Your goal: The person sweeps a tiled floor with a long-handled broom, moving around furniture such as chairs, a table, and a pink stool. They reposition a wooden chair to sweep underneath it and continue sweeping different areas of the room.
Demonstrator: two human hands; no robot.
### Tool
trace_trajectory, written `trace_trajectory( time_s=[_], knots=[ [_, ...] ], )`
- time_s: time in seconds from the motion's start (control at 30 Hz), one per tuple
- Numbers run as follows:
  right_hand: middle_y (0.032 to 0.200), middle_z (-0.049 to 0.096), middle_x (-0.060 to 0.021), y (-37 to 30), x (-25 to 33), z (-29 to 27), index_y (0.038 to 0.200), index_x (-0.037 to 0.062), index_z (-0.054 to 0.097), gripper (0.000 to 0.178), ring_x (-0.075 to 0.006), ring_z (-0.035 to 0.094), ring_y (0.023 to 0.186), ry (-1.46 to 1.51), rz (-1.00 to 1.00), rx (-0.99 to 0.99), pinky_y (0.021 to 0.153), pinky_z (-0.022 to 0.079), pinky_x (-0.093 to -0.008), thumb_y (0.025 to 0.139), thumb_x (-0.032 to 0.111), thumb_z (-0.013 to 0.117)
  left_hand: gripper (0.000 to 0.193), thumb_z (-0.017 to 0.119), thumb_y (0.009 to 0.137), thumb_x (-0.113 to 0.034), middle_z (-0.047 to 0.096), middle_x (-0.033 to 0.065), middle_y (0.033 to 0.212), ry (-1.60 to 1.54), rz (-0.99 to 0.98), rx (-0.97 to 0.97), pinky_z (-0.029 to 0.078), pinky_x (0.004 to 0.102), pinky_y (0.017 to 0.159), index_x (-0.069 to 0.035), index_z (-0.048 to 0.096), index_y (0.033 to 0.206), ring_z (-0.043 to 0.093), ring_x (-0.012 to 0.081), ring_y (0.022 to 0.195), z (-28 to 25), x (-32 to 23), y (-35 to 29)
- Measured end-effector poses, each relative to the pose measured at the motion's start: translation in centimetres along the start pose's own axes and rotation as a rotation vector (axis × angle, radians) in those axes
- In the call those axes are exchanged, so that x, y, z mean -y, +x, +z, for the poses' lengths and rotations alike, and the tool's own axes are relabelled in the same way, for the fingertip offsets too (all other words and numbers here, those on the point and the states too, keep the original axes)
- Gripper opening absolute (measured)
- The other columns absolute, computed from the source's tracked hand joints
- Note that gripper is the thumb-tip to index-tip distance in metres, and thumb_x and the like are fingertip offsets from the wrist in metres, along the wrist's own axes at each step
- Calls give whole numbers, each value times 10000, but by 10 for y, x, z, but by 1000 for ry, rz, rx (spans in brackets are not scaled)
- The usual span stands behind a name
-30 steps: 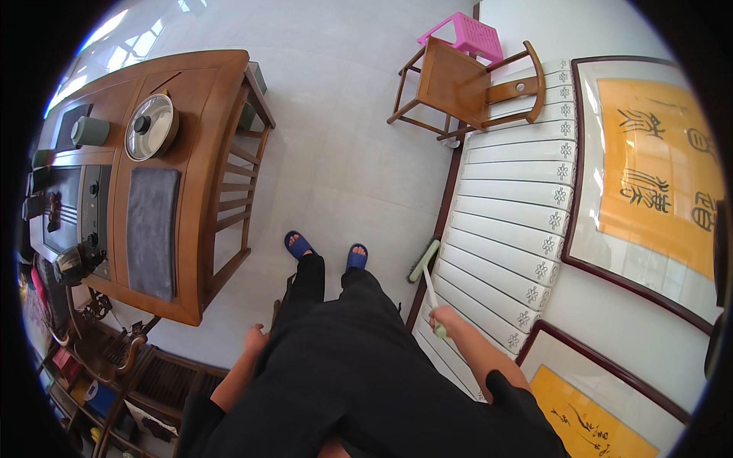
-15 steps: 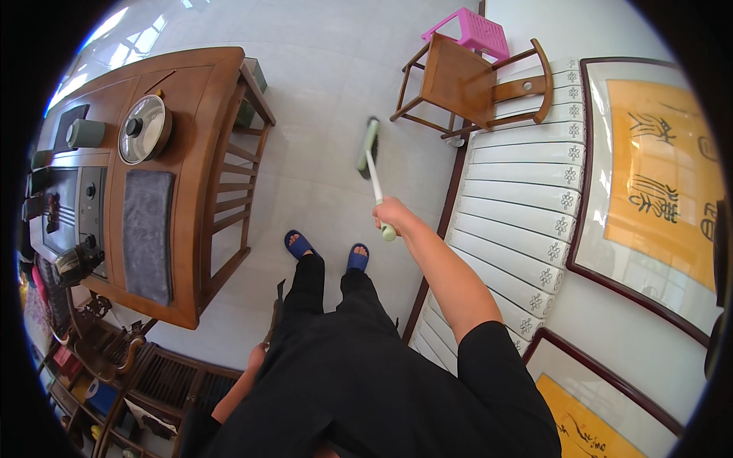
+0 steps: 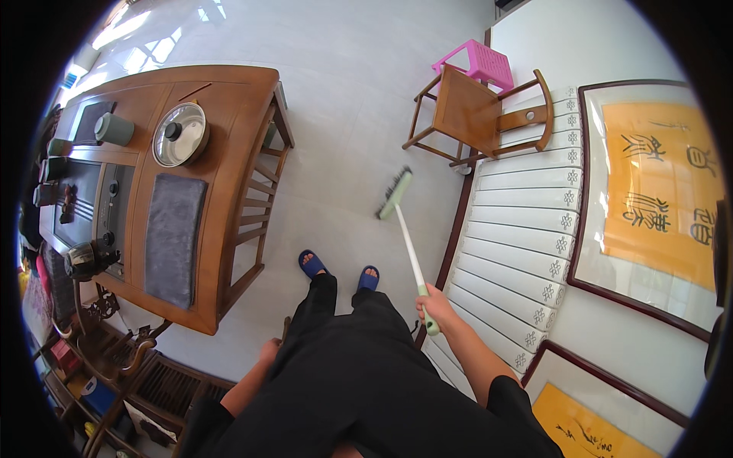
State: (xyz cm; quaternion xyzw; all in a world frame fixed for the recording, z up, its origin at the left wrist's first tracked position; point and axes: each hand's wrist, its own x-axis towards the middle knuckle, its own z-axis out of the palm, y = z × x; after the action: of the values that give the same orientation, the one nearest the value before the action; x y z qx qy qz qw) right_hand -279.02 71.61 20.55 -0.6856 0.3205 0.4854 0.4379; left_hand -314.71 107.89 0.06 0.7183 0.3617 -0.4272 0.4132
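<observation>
The right hand (image 3: 435, 307) was clamped round the green grip of the brush (image 3: 409, 248), which lay ahead and to the right of the person, over the pale floor (image 3: 343, 137) between table and chair. Its long axis ran from the hand forward and slightly left along the white handle; the green head sat crosswise at the far end, slanting from near left to far right, with dark bristles facing forward and left. Whether they touched the floor could not be told. The left hand (image 3: 269, 351) hung by the left thigh, near a thin brown thing (image 3: 286, 328), and it could not be made out whether the fingers closed on it. Ahead and right of the head stood a wooden chair (image 3: 469, 111), its legs the nearest obstacle, with a pink stool (image 3: 490, 65) behind. White panels (image 3: 511, 221) bounded the floor on the right, the slatted table (image 3: 221, 153) on the left. On the table, a pot (image 3: 180, 136) wore a clear lid with a black knob, its contents hard to discern; near it were a grey-green cup (image 3: 114, 130) and a grey towel (image 3: 175, 240).
</observation>
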Motion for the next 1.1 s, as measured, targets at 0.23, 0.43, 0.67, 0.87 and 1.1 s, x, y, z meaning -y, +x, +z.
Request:
trace_trajectory(
  time_s=[0.23, 0.43, 0.67, 0.87, 1.1],
  knots=[
    [551, 452, -46, 67, 6, 9, 802, 30, 451, 57, -145, 423, 417, 388, 276, 75, 367, 376, -281, 843, 67, 467, 339, 636, 801, -262, 668, 216, 997, 48, -75, -66, 499, 431, 848, -34, 673, 1049, 631, 369, 974, -18, -16, -21],
    [539, 478, -72, 140, 131, 93, 664, 37, 467, 170, -171, 437, 407, 269, 58, 195, 364, 373, -305, 830, 74, 471, 383, 602, 816, -326, 658, 239, 977, -77, -9, -95, 493, 450, 830, -14, 669, 1027, 626, 391, 954, 26, 66, -21],
    [648, 491, -36, 201, 235, 91, 1009, 57, 477, 191, -108, 453, 451, 248, -231, 372, 389, 390, -275, 822, 22, 491, 393, 600, 814, -334, 657, 246, 949, 56, 16, -34, 487, 447, 803, 0, 663, 1012, 627, 397, 939, 22, 82, -14],
    [662, 483, -39, 129, 181, 1, 1430, 99, 308, 643, -125, 454, 449, 167, -255, 342, 398, 405, -295, 823, 21, 506, 377, 609, 809, -314, 658, 247, 933, 126, 1, 11, 486, 438, 789, 5, 660, 1003, 630, 392, 936, -28, -8, 18],
    [667, 537, -83, 80, 103, -121, 1283, 3, 456, 496, -171, 522, 456, -238, -132, -38, 421, 435, -331, 796, 38, 541, 341, 614, 808, -275, 662, 241, 916, 59, 114, -26, 486, 427, 776, 6, 660, 996, 636, 382, 931, -65, -172, 45]
  ],
)
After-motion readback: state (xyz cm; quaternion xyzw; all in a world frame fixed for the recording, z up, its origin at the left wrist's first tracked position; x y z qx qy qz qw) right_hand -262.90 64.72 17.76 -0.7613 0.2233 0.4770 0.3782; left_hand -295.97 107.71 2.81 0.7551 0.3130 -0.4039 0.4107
